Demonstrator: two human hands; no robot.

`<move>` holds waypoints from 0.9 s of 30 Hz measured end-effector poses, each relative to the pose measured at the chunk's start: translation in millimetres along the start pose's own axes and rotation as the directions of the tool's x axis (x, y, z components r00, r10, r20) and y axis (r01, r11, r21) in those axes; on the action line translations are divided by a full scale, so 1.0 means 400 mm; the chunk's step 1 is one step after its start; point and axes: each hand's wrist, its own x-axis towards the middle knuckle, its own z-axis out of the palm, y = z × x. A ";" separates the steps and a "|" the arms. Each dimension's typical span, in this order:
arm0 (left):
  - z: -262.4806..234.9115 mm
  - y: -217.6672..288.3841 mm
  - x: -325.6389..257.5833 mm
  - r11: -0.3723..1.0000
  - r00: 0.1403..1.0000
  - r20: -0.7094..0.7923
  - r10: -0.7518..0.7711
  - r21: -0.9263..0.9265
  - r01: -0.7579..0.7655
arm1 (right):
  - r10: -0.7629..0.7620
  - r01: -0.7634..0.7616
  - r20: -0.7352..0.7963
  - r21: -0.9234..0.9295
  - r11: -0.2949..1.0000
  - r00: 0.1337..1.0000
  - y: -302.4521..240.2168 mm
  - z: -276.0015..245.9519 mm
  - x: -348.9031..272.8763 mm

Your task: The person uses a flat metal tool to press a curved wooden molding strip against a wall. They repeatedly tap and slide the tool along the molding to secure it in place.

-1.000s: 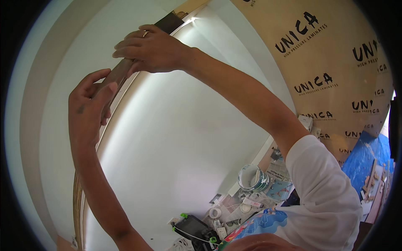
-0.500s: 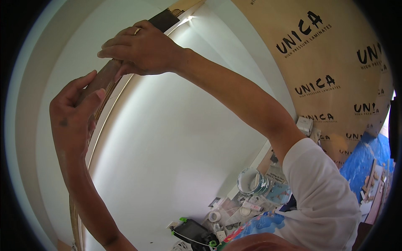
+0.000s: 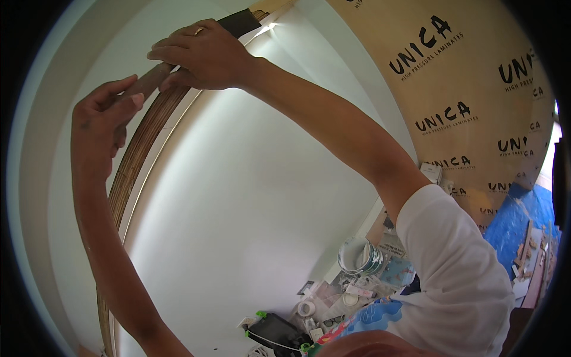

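Overhead at the upper left, I hold a dark brown flat strip (image 3: 147, 82) in both hands. My left hand (image 3: 95, 122) pinches its lower end between thumb and fingers. Wrapped over its middle is my right hand (image 3: 207, 55), with a ring on one finger; the strip's dark far end sticks out beyond it. Beside and below the strip runs a long, layered wooden edge (image 3: 140, 152), which looks curved in this view. At my left hand the strip stands off from this edge. Whether it touches the edge under my right hand is hidden.
Light glows along the white wall (image 3: 250, 190) beside the wooden edge. Brown printed sheeting (image 3: 440, 77) covers the right side. Below are a bucket (image 3: 358, 256), tape rolls (image 3: 306, 308), a black bag (image 3: 276, 332) and clutter. A blue sheet (image 3: 505, 238) and wood scraps lie far right.
Both hands have risen slightly with the strip. Its lower part has swung away from the wooden edge, so more of that edge shows between my hands and below them.
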 end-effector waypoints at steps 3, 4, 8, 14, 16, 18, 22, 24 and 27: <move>-0.018 -0.035 0.016 0.998 0.998 0.028 0.049 -0.045 -0.047 | 0.029 -0.029 0.063 0.004 1.000 0.998 -0.011 -0.003 0.008; 0.018 -0.037 -0.005 0.998 0.999 -0.027 0.016 -0.060 -0.018 | -0.009 0.008 0.082 0.013 1.000 0.997 -0.008 -0.014 -0.006; 0.098 -0.056 -0.086 0.984 0.999 -0.035 -0.040 -0.176 0.033 | -0.118 0.110 0.079 0.106 0.988 0.990 0.003 -0.041 -0.037; 0.021 -0.054 0.003 0.993 0.996 -0.081 0.038 -0.112 -0.047 | -0.012 0.013 0.103 -0.005 1.000 0.995 0.004 -0.009 0.001; 0.050 -0.067 -0.018 0.981 0.996 -0.090 -0.004 -0.194 -0.014 | -0.029 0.026 0.118 0.032 0.999 0.993 0.001 -0.012 -0.006; 0.089 -0.076 -0.059 0.982 0.994 -0.113 0.001 -0.187 -0.023 | -0.108 0.095 0.126 0.107 0.990 0.986 0.011 -0.032 -0.039; 0.015 -0.071 0.022 0.995 0.995 -0.089 0.047 -0.081 -0.054 | -0.038 0.032 0.091 0.069 0.997 0.995 0.009 -0.003 -0.002; -0.024 -0.061 0.057 0.990 0.997 -0.020 0.068 -0.121 -0.070 | 0.050 -0.054 0.129 0.028 0.998 0.990 0.002 -0.008 0.036; 0.031 -0.044 0.001 0.994 0.998 -0.063 -0.017 -0.108 0.010 | -0.010 -0.005 0.297 0.050 0.999 0.955 0.021 -0.025 0.012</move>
